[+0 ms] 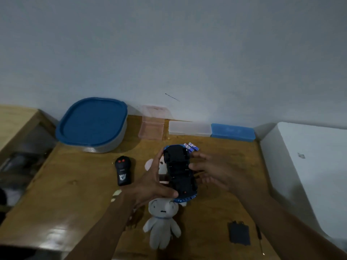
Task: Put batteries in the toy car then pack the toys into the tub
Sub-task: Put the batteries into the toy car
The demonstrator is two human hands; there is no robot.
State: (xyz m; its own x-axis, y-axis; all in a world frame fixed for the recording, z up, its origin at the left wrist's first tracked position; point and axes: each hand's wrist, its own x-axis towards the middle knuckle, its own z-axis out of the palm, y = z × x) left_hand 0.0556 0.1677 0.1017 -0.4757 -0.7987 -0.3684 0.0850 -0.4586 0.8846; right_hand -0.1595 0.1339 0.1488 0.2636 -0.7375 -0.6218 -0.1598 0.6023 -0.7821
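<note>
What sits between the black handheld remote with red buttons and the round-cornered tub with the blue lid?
Nothing. In the head view, only bare wooden table separates the black handheld remote from the blue-lidded tub.

Only two arms in view: left grip [150, 184] and right grip [221, 173], each on a bare forearm, uncovered from the wrist down to the bottom edge of the view. Left forearm [112, 222] reads long and narrow with a smooth outline, while the right forearm [281, 222] reads thicker and widens a lot toward the lens. Light is dim and the right grip's fingers [202, 167] are smeared by blur, so nails, knuckle detail and any small marks on either arm can't be made out.
</note>
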